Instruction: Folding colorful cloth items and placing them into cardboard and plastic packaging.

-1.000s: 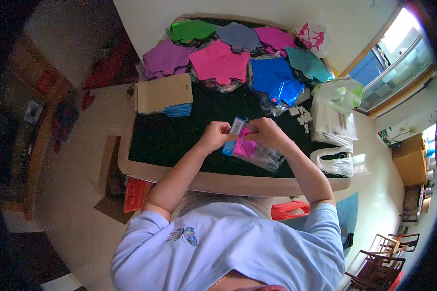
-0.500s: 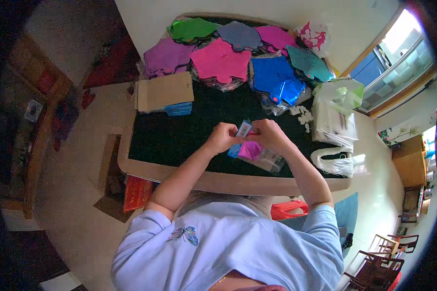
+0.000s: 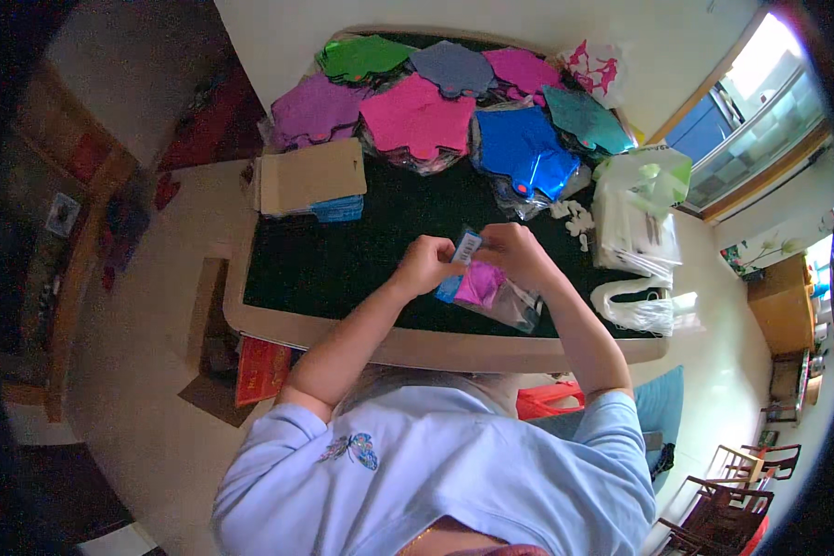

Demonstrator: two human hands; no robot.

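A clear plastic bag (image 3: 517,311) lies under my hands near the table's front edge. Inside it show a folded magenta foil piece (image 3: 481,284) and a blue card (image 3: 449,289). My left hand (image 3: 426,265) pinches the bag's upper left edge, beside a white barcode label (image 3: 467,247). On the other side of that label, my right hand (image 3: 517,255) is closed with bent fingers on the bag's top. Its fingertips are partly hidden.
Stacks of shaped foil pieces, including a pink stack (image 3: 417,116) and a blue one (image 3: 524,153), line the dark green table (image 3: 343,269). Brown cards (image 3: 312,176) are at left. White plastic bags (image 3: 630,222), small white pieces (image 3: 579,219) and white string (image 3: 635,310) lie right.
My right hand has shifted slightly up and left. The bag and its label have barely moved, and both hands still keep their grip.
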